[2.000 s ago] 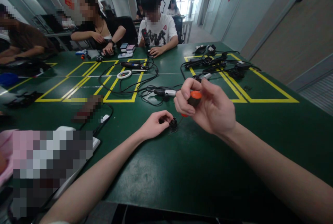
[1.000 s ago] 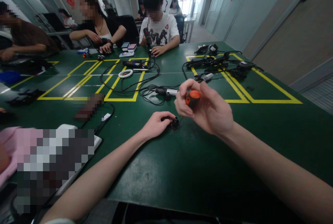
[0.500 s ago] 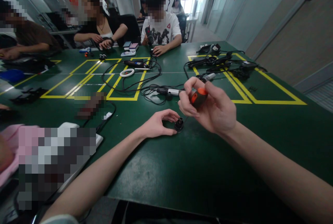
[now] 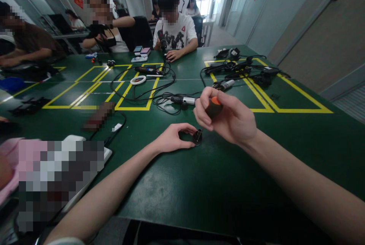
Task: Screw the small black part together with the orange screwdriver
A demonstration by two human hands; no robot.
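My left hand [image 4: 173,137] rests low over the green table, its fingers and thumb closed around a small black round part [image 4: 197,137] that stands on the tabletop. A short metallic piece rises from the top of that part. My right hand [image 4: 228,117] is wrapped round the dark and orange handle of a screwdriver [image 4: 214,108], held above and to the right of the part. My fingers hide much of the screwdriver, and I cannot tell whether its tip touches the part.
Black cables [image 4: 176,98] and a silver-and-black tool [image 4: 186,101] lie beyond my hands. More dark cables [image 4: 242,68] are piled at the back right. A white ring [image 4: 138,80] lies inside the yellow tape lines [image 4: 134,108]. Across the table sit several people, one holding a power tool [image 4: 162,40].
My right hand has shifted slightly down and left, with the screwdriver handle turned. My left hand stays at the black part. Across the table, a person has raised an arm.
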